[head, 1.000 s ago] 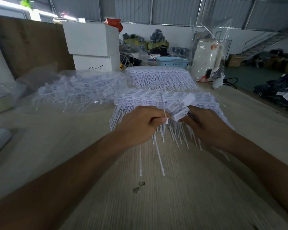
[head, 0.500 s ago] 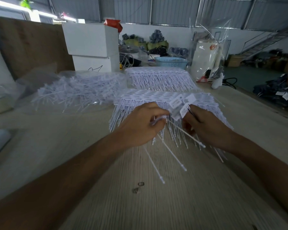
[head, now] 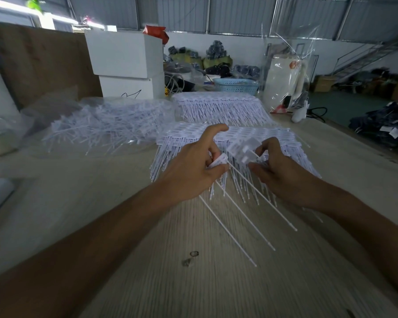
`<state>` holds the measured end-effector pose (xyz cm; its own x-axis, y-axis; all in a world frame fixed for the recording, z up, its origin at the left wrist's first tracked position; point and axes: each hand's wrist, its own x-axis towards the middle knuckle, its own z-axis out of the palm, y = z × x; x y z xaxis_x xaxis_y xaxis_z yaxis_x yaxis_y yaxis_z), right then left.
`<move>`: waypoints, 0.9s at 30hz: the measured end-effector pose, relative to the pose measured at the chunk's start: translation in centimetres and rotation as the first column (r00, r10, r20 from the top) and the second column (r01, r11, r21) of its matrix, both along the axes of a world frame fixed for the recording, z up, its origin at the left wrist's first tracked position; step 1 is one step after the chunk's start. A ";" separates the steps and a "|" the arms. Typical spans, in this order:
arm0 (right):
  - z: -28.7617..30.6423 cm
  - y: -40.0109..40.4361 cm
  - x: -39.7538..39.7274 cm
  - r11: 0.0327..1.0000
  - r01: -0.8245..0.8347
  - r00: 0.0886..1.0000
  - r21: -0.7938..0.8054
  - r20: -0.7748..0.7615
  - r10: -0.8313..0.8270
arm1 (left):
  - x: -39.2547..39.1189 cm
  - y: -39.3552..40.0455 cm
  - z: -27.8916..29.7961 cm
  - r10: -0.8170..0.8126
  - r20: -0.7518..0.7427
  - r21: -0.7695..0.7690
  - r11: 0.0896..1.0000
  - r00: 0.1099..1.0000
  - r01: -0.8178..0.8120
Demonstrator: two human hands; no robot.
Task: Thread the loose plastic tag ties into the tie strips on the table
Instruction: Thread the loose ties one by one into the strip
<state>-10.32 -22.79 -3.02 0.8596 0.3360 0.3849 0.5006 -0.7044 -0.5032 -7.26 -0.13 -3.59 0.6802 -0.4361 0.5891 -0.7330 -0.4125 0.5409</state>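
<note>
White plastic tag ties (head: 240, 216) fan toward the viewer from two hands over a pale wooden worktop (head: 193, 283). The left hand (head: 193, 166) pinches one tie's flat head, index finger raised; the right hand (head: 278, 168) grips several heads. Just behind the hands lies a tie strip (head: 273, 138), a loose heap (head: 101, 127) farther left.

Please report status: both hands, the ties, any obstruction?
Left hand pinches loose ties. Right hand holds tag heads over near tie strip. Nothing in the way.
</note>
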 end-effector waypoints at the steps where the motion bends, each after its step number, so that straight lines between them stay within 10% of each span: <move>1: 0.0 0.1 -0.1 1.000 0.005 1.000 0.002 0.012 -0.005 | 0.0 0.0 0.0 -0.008 -0.003 -0.001 1.000 1.000 0.008; 19: 1.2 1.2 -0.2 0.969 0.144 0.986 0.199 0.052 -0.157 | -0.8 -0.2 0.5 0.058 0.088 -0.135 0.990 0.994 -0.045; 27: 1.6 2.7 -1.8 0.913 0.061 0.957 0.404 -0.282 0.061 | -1.2 -0.8 0.3 -0.066 0.051 -0.139 0.988 0.997 0.072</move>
